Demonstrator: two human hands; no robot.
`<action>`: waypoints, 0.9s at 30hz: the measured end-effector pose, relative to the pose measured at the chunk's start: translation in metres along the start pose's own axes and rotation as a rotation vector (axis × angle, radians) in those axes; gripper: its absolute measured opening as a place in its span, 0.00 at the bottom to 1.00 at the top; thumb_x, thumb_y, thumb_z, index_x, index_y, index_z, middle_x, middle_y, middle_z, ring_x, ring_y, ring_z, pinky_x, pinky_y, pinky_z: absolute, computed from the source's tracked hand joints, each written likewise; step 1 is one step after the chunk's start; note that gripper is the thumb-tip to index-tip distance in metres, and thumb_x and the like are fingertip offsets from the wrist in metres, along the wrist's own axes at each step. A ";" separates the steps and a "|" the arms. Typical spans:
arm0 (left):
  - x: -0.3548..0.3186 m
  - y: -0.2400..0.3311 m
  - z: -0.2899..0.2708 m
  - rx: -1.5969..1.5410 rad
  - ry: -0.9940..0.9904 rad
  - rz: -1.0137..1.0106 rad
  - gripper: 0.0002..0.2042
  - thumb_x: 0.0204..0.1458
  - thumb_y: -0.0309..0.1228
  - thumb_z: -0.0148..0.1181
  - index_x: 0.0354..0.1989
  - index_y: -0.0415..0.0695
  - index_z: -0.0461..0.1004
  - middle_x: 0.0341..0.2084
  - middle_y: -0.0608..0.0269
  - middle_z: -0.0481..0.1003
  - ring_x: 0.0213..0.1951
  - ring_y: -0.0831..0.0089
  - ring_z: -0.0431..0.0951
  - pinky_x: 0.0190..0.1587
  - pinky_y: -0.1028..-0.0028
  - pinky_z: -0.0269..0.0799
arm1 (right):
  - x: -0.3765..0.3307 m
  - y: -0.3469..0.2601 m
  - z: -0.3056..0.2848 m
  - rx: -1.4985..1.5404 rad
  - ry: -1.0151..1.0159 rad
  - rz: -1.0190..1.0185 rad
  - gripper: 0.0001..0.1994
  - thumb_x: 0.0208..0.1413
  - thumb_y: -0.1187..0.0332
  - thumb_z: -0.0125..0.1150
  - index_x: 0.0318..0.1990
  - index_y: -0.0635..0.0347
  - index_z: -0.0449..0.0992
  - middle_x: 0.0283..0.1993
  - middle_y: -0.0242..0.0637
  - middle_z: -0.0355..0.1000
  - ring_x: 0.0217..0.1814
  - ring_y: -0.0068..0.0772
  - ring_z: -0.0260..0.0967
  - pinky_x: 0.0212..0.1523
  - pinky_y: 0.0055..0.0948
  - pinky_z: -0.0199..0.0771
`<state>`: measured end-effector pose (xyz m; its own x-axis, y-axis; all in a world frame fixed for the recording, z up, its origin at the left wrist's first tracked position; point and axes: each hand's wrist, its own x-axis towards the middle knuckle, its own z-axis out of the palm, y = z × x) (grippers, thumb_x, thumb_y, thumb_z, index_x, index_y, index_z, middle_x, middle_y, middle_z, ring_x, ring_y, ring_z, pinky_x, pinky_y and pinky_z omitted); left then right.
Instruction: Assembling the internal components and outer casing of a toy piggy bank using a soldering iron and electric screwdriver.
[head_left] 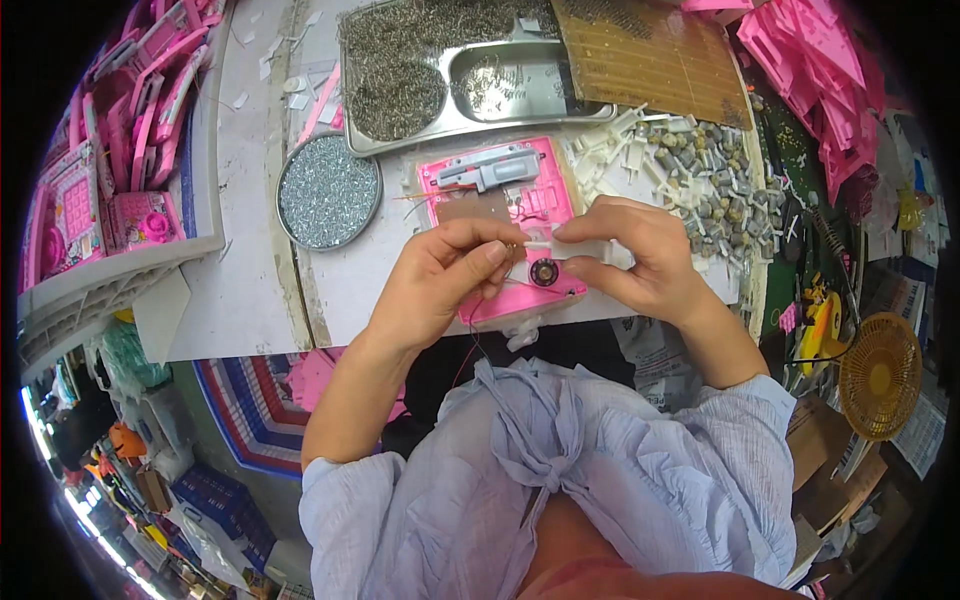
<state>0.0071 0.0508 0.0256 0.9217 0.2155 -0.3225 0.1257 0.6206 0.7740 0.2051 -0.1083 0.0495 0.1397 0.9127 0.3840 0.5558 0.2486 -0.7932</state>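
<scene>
On the white table (250, 290), just in front of the person's chest, lies a pink shell (505, 225), open side up. A grey part (490, 168) sits across its far end, a small round speaker (543, 271) lies near its near edge, and thin red wires (478, 330) trail off that edge toward the lap.

Both hands meet over the middle of the shell. The left hand (440, 280) has thumb and forefinger pressed together, pinching one end of a small white piece (545, 243). The right hand (640, 255) closes its fingertips on the other end of the same piece, the remaining fingers curled under. The piece hangs just above the speaker; I cannot tell whether it touches the shell.

Beyond the shell stands a steel tray (520, 95) with compartments, two heaped with fine metal bits. Left of the shell, a round tin (328, 192) holds silvery screws. To the right lies a pile of small white and grey parts (690, 165), and behind it a brown board (650, 55). Pink casings (810, 70) are stacked at far right, and more fill a crate (120, 170) at far left. A small fan (880, 375) stands low on the right.
</scene>
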 end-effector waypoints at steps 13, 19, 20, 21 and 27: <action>-0.023 -0.007 0.031 0.480 0.002 0.014 0.09 0.64 0.25 0.57 0.47 0.36 0.79 0.36 0.69 0.73 0.33 0.86 0.70 0.34 0.82 0.65 | -0.032 -0.008 0.009 -0.056 -0.046 -0.171 0.17 0.45 0.75 0.76 0.44 0.61 0.79 0.36 0.36 0.78 0.32 0.39 0.76 0.33 0.35 0.76; -0.015 -0.007 0.032 0.213 -0.133 -0.278 0.11 0.65 0.28 0.57 0.51 0.39 0.77 0.31 0.72 0.76 0.30 0.86 0.71 0.32 0.81 0.66 | -0.033 -0.001 -0.005 0.162 -0.193 -0.097 0.18 0.44 0.70 0.77 0.44 0.65 0.81 0.36 0.40 0.79 0.33 0.42 0.76 0.33 0.36 0.75; -0.014 -0.005 0.034 0.231 -0.160 -0.305 0.11 0.65 0.29 0.57 0.52 0.39 0.77 0.31 0.72 0.76 0.30 0.86 0.71 0.32 0.81 0.67 | -0.033 0.003 -0.012 0.210 -0.240 -0.103 0.19 0.44 0.69 0.78 0.44 0.66 0.81 0.36 0.41 0.79 0.33 0.43 0.76 0.32 0.36 0.75; -0.013 -0.002 0.037 0.250 -0.187 -0.332 0.11 0.66 0.30 0.56 0.52 0.39 0.77 0.30 0.72 0.77 0.29 0.86 0.72 0.31 0.81 0.67 | -0.036 0.010 -0.018 0.304 -0.264 -0.079 0.20 0.45 0.71 0.76 0.47 0.66 0.81 0.38 0.42 0.79 0.34 0.41 0.77 0.33 0.34 0.75; 0.047 0.010 0.038 1.238 0.030 0.264 0.12 0.58 0.34 0.63 0.44 0.38 0.79 0.31 0.60 0.79 0.30 0.68 0.80 0.34 0.70 0.75 | -0.079 0.020 -0.019 1.082 0.013 0.447 0.20 0.52 0.71 0.73 0.51 0.70 0.77 0.45 0.49 0.80 0.37 0.34 0.80 0.38 0.31 0.81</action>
<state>0.0651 0.0384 0.0388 0.9643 0.2521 -0.0809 0.2134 -0.5589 0.8013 0.2207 -0.1812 0.0125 0.1578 0.9870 -0.0314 -0.5318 0.0581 -0.8448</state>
